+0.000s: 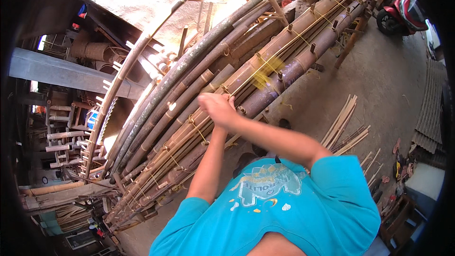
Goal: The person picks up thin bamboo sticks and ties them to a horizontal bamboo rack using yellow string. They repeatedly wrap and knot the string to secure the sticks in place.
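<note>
My two hands are crossed close together over a long bundle of bamboo poles (290,68) tied along its length. On top is my right hand (214,106), its fingers curled and closed; what lies inside them is hidden. My left hand (231,100) is mostly covered by the right one, so its grip does not show. A thin yellow cord (275,57) runs along the bundle down to the hands. Just beyond them a loose yellow hank of cord (266,75) is blurred by motion. Short wooden pegs (313,48) stick up between the poles.
Curved bamboo poles (177,68) lie beyond the bundle, with a bent, pegged bamboo frame (135,54) at the left. Split bamboo strips (340,122) lie on the floor at right. A red motorbike (408,12) stands far right, near corrugated sheets (432,104).
</note>
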Tool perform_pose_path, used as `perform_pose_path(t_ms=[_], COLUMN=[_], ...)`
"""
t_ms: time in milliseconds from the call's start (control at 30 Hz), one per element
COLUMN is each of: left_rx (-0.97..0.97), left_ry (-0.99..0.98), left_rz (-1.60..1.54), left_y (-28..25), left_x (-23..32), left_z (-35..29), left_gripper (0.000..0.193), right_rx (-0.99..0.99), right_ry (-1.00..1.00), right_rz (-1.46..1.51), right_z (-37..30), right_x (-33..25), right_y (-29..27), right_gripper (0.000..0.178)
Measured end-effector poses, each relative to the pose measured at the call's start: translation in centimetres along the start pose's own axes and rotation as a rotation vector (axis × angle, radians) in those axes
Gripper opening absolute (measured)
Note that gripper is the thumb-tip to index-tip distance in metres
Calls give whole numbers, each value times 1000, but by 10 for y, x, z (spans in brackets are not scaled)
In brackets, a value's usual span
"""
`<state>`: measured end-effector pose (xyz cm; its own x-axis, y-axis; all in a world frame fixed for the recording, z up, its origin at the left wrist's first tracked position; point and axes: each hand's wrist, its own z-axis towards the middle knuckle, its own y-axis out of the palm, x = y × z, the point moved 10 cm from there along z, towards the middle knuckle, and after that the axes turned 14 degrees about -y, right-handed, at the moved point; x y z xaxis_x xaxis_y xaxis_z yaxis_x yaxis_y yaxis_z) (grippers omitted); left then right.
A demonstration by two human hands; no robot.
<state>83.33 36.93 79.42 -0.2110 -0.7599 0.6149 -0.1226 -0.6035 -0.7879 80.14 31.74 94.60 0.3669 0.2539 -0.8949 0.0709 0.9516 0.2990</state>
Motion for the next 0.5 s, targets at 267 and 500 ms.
perform_pose_path(t_ms=[267, 500], left_rx=[-155, -61], left_ry=[-193, -159], left_rz=[23, -62], left_y=[-25, -34], left_x=[63, 75], left_z=[4, 4], left_gripper=[32, 26], right_rx=[-442, -676], right_ry=[333, -236], right_rz=[-506, -606], right_z=[73, -113], right_x=[64, 30], right_y=[-79, -87], right_gripper=[48, 41])
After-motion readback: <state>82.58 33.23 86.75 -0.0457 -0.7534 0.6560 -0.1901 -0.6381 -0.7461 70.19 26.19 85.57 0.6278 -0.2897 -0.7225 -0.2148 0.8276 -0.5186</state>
